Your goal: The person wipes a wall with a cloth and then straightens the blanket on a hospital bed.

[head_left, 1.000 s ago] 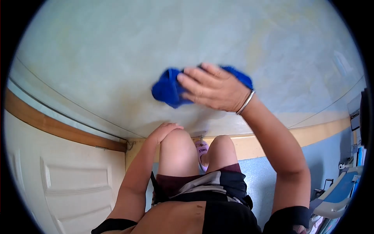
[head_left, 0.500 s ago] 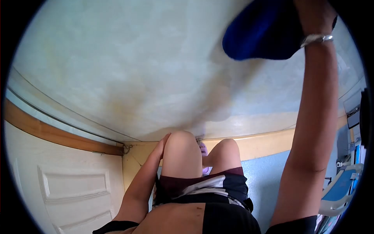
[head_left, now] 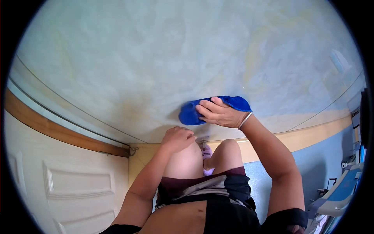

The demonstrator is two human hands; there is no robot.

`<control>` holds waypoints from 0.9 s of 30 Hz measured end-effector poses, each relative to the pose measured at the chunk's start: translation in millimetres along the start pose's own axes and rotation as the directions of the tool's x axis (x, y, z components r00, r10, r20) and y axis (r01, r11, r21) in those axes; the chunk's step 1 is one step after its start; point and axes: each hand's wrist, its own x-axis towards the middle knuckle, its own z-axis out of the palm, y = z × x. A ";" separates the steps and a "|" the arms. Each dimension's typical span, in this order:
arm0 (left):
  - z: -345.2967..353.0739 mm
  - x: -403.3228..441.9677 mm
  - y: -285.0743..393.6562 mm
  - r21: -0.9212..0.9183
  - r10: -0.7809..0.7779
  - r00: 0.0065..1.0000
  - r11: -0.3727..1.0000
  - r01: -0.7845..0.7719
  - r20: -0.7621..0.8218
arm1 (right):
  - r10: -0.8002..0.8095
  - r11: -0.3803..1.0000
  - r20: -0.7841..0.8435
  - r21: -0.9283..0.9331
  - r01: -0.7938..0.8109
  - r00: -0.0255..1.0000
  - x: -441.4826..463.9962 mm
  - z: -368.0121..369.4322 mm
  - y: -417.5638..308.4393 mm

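A blue cloth (head_left: 191,113) lies against the pale marbled wall panel (head_left: 163,58), low down in front of my knees. My right hand (head_left: 222,114) is on top of it, fingers bent over the fabric and pressing it to the surface; part of the cloth sticks out past the fingertips and another part above the wrist. A silver bangle (head_left: 245,120) circles that wrist. My left hand (head_left: 178,139) rests on my left knee (head_left: 187,156) with loosely bent fingers and nothing visible in it.
A white panelled door (head_left: 80,183) with a wooden frame strip (head_left: 58,130) stands on the left. At the right is a blue and white piece of furniture (head_left: 341,189) with items around it. Below the panel runs a cream border (head_left: 269,144), and a pink slipper (head_left: 207,154) shows between my knees.
My right hand has brought the blue cloth from the upper right down toward the middle, near my knees. My left hand has shifted from the knee's side onto its top.
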 end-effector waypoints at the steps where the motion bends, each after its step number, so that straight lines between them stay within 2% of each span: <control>1: -2.2 -0.4 1.1 0.019 -0.046 0.997 0.999 0.045 0.058 | -0.034 0.999 0.071 -0.009 0.035 0.997 -7.1 2.7 -2.1; 6: 3.9 7.1 -10.4 0.048 -0.026 0.999 0.999 0.025 0.026 | 0.044 0.999 -0.044 -0.008 -0.045 0.998 4.6 -54.8 44.8; 9: 5.4 8.4 -13.0 0.020 -0.059 0.997 0.998 0.058 0.059 | 0.167 0.941 -0.314 -0.231 -0.246 0.935 21.0 -106.5 94.1; 10: 5.0 8.5 -13.5 0.017 -0.079 0.995 0.997 0.078 0.069 | 0.138 0.871 -0.444 -0.372 -0.322 0.885 23.7 -121.2 114.0; 11: 5.6 9.0 -14.9 0.013 -0.077 0.994 0.997 0.077 0.071 | 0.312 0.652 -0.344 -0.601 -0.463 0.886 22.3 -142.6 122.2; 12: 6.1 9.8 -16.4 0.010 -0.070 0.995 0.998 0.070 0.066 | 0.132 0.586 -0.542 -0.632 -0.506 0.830 18.0 -158.2 162.4; 13: 6.6 10.7 -17.9 0.006 -0.063 0.996 0.998 0.063 0.061 | 0.306 0.689 -0.518 -0.459 -0.561 0.799 42.7 -180.2 154.2; 14: 7.1 10.7 -19.4 0.001 -0.061 0.996 0.998 0.061 0.063 | 0.505 0.759 -0.627 -0.004 -0.652 0.592 51.5 -201.2 164.3; 15: 7.7 9.6 -20.9 -0.011 -0.062 0.997 0.998 0.063 0.048 | 0.367 0.684 -0.695 -0.248 -0.686 0.618 53.2 -214.3 181.7; 16: 8.2 8.3 -22.5 -0.025 -0.065 0.997 0.998 0.066 0.032 | 0.306 0.596 -0.708 -0.379 -0.708 0.636 48.6 -222.4 195.2; 19: 5.3 6.3 -25.0 -0.020 -0.084 0.995 0.996 0.085 0.048 | 0.293 0.386 -0.732 -0.498 -0.776 0.615 24.2 -246.1 233.9; 21: 6.5 4.0 -31.1 -0.024 -0.076 0.996 0.997 0.077 0.040 | 0.338 0.220 -0.702 -0.588 -0.778 0.627 -3.8 -248.5 249.2; 22: 6.3 3.8 -32.0 -0.023 -0.069 0.997 0.997 0.069 0.034 | 0.391 0.107 -0.646 -0.676 -0.729 0.656 -26.1 -250.0 260.8; 23: 5.9 4.0 -32.1 -0.023 -0.069 0.997 0.997 0.070 0.030 | 0.479 -0.062 -0.463 -0.865 -0.498 0.746 -58.1 -249.6 279.2; 24: 7.2 4.0 -30.1 -0.025 -0.070 0.998 0.997 0.070 0.006 | 0.543 -0.130 -0.289 -0.956 -0.261 0.788 -53.7 -239.5 265.2; 25: 7.6 2.9 -28.4 -0.030 -0.071 0.997 0.997 0.070 -0.018 | 0.450 -0.083 -0.393 -0.912 -0.401 0.801 -50.3 -224.1 247.7; 26: 7.6 0.5 -27.0 -0.028 -0.068 0.997 0.997 0.068 -0.018 | 0.359 -0.020 -0.497 -0.850 -0.526 0.790 -0.9 -184.5 193.9; 27: 7.3 -2.4 -24.9 -0.141 -0.020 0.995 0.990 0.005 -0.099 | 0.216 0.420 -0.736 -0.524 -0.741 0.642 43.1 -140.4 153.1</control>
